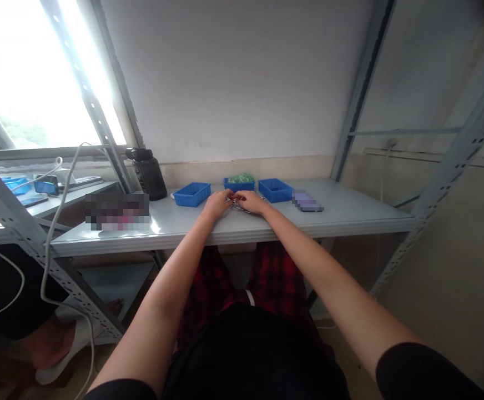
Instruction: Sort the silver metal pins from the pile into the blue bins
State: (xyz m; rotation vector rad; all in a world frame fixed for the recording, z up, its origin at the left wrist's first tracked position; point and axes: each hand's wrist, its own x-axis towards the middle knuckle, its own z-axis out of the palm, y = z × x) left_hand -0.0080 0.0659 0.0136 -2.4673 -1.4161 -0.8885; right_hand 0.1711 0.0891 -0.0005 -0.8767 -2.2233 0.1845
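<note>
Small silvery metal pieces (242, 208) lie in a pile on the grey shelf table (167, 225). My left hand (219, 203) rests at the left side of the pile, its fingers curled in. From the right, my right hand (250, 201) reaches over the same pile with bent fingers. The fingertips of both hands nearly meet, and what they pinch is too small to make out. Just behind the hands stands a blue bin (239, 186) holding green pieces (242, 178). Other blue bins stand to the left (192, 194) and right (275, 190).
A black bottle (149, 175) stands at the back left, near a blurred item (117, 211). A phone-like object (307, 201) lies right of the bins. Metal uprights and a white cable (47, 244) flank the left side. Another person's leg (46, 339) shows lower left.
</note>
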